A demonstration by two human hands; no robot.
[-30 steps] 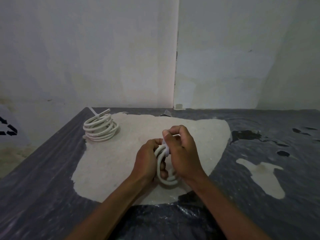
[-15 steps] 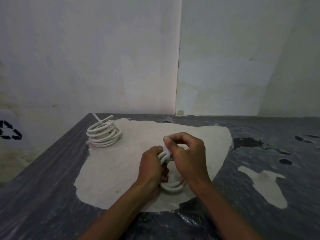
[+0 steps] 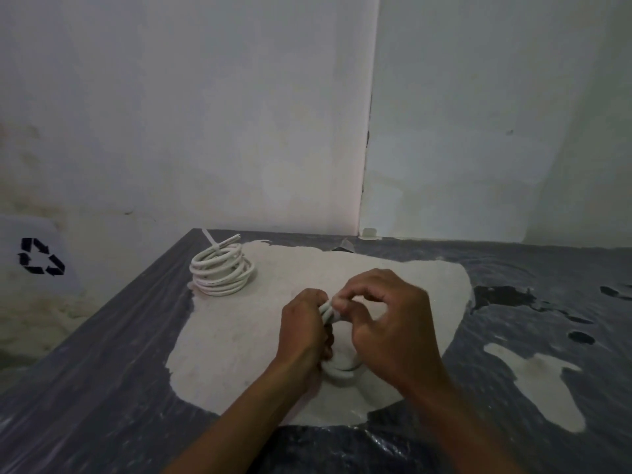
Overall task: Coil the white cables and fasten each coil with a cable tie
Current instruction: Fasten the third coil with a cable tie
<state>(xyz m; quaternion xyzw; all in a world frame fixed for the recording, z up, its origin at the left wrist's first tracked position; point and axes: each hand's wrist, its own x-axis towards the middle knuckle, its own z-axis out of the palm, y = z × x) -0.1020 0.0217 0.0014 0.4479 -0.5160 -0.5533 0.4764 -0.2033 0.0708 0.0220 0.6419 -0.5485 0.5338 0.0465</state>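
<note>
A small coil of white cable (image 3: pixel 342 369) stands on edge between my hands at the table's middle. My left hand (image 3: pixel 302 331) grips the coil's left side, fingers curled round the strands. My right hand (image 3: pixel 390 323) pinches the top of the coil (image 3: pixel 330 311) with thumb and forefinger; a cable tie there is too hidden to make out. A second white coil (image 3: pixel 222 270) lies flat at the far left, bound by a white cable tie (image 3: pixel 210 238) whose tail sticks up.
The table (image 3: pixel 102 388) has a dark peeling cover with a large pale bare patch under the coils. Its left edge runs diagonally near the far coil. White walls meet in a corner behind. A recycling mark (image 3: pixel 41 256) shows at left.
My right hand has lowered its fingertips onto the top of the coil, and both hands sit slightly closer together. The far coil has not moved.
</note>
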